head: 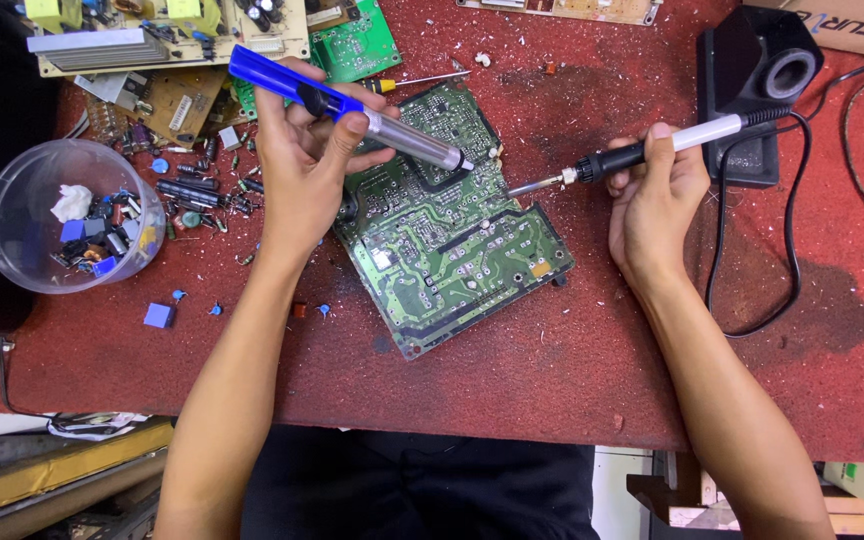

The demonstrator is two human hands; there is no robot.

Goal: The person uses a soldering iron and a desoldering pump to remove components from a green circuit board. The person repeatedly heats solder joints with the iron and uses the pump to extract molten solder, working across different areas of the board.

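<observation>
A green circuit board (442, 250) lies solder side up at the middle of the red bench top (572, 360). My left hand (302, 165) grips a blue and silver desoldering pump (352, 110), its nozzle resting on the board's upper edge. My right hand (657, 205) holds a soldering iron (642, 152) with a white and black handle. The iron's metal tip points left and sits just off the board's upper right edge, close to the pump nozzle.
A clear plastic tub (67, 215) of loose parts stands at the left, with several small components scattered beside it. More circuit boards (172, 45) lie at the top left. A black iron stand (757, 85) sits at the top right, its cable (797, 240) looping down.
</observation>
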